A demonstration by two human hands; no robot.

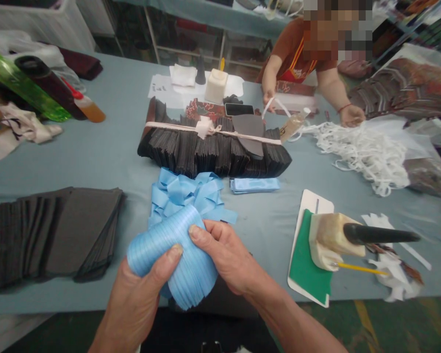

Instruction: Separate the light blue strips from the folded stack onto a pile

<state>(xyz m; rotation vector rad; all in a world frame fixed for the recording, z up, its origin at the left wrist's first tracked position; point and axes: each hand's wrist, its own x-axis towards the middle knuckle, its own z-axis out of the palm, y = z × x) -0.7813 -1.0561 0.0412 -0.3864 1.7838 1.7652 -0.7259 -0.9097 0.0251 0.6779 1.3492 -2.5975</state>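
A thick, fanned stack of light blue ribbon strips (172, 245) is bent over between my two hands, near the table's front edge. My left hand (143, 289) grips it from the left, thumb on top. From the right, my right hand (220, 250) pinches the same stack, its thumb pressed on the upper face. Just beyond lies a loose heap of blue ribbon pieces (191, 191). A small flat bundle of blue strips (255, 185) rests to the right of that heap. The undersides of the stack and several fingertips are hidden.
Behind the ribbons lies a tied bundle of dark pieces (213, 152). Dark grey panels (81, 230) fan out at left, near bottles (25, 83). At right stand a white block with a black handle (330, 240) and a green pad (310, 264). Across the table, a person handles white cord (363, 147).
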